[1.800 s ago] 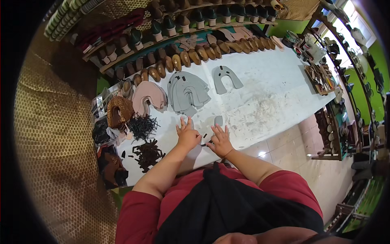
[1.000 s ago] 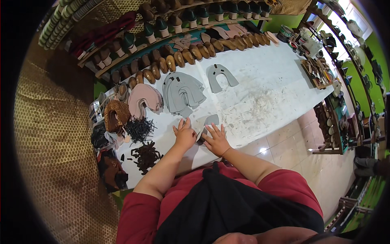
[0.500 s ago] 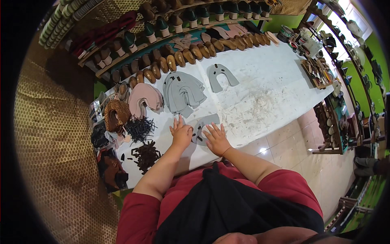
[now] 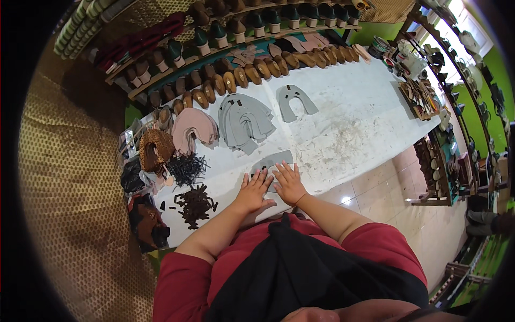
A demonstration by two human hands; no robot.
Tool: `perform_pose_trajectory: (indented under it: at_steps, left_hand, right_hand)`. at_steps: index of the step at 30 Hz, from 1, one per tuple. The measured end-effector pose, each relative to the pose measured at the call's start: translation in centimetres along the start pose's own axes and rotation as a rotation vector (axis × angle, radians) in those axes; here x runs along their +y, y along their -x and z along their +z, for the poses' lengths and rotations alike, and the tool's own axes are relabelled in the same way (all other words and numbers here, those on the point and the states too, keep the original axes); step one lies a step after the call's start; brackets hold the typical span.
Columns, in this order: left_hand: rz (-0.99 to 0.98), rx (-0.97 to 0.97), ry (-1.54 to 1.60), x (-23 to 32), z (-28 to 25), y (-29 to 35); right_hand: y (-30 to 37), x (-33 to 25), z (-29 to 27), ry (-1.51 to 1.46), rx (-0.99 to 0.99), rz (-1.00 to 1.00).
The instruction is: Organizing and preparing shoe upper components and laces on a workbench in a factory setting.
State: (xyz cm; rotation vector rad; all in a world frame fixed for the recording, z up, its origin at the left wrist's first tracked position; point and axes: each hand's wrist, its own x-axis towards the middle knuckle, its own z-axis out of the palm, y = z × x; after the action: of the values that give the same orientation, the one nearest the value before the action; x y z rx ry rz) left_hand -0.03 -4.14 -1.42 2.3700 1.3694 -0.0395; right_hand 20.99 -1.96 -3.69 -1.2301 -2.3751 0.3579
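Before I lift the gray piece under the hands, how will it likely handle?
The gray piece is probably light and somewhat floppy, as it looks thin and sheet-like. Lying flat on the white table, it should slide rather than roll or tip.

Bright window [image 4: 472,27], green wall [image 4: 386,30], glossy tiled floor [image 4: 375,190].

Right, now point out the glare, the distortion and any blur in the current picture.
Head view: the window is washed out at upper right, and the tiled floor carries a bright glare spot; head view: the shoe shelf bends in a curve, and the corners go black; head view: the left hand and right hand show no obvious motion smear.
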Motion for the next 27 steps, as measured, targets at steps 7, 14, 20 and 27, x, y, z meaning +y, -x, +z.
perform_pose_trajectory:
  at_steps: [7,14,20,27]
  left_hand:
    - [-0.073,0.041,0.017,-2.5,-0.1,2.8]
    - [-0.396,0.147,-0.049,-5.2,-1.4,14.1]
    - [-0.568,0.349,-0.076,-8.3,0.6,22.2]
    - [-0.637,0.426,-0.072,-8.5,0.8,26.4]
  right_hand:
    - [-0.4,-0.5,0.2,0.043,-0.088,0.022]
    - [-1.4,-2.3,-1.5,0.195,-0.463,-0.1]
    - [-1.9,-2.7,-0.4,0.264,-0.478,-0.067]
    - [-3.7,-3.9,1.2,0.26,-0.461,-0.033]
